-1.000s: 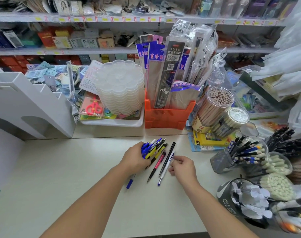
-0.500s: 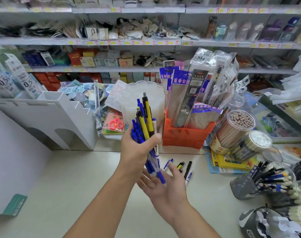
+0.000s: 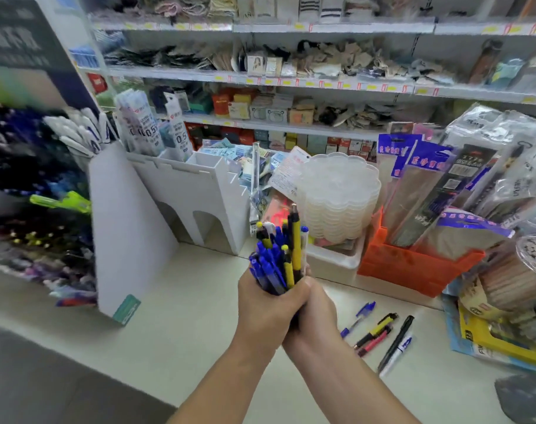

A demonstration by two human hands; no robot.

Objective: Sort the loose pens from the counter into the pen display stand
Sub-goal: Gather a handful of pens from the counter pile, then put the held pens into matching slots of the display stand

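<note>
1. The left hand (image 3: pixel 262 304) and the right hand (image 3: pixel 317 310) are pressing together around a bundle of pens (image 3: pixel 277 258), with the fingers of both curling round its lower part.
2. The bundle is standing roughly upright above the tabletop (image 3: pixel 184 325), showing mostly blue pens with a few yellow ones; the tallest yellow pen is rising above the rest.
3. The white pen display stand (image 3: pixel 156 203) is sitting to the left of the hands, its stepped compartments already carrying white pens and packets marked 0.5; its far-left side is blurring out.
4. Loose pens are lying on the tabletop just right of the hands: a blue pen (image 3: pixel 359 317), a yellow-and-black pen (image 3: pixel 380 327), a red-and-black pen (image 3: pixel 375 342) touching it, and a black marker (image 3: pixel 395 344) with a white pen beside it.
5. An orange bin (image 3: pixel 413 264) of packaged goods and a stack of clear lidded trays (image 3: pixel 340 194) are standing behind.
</note>
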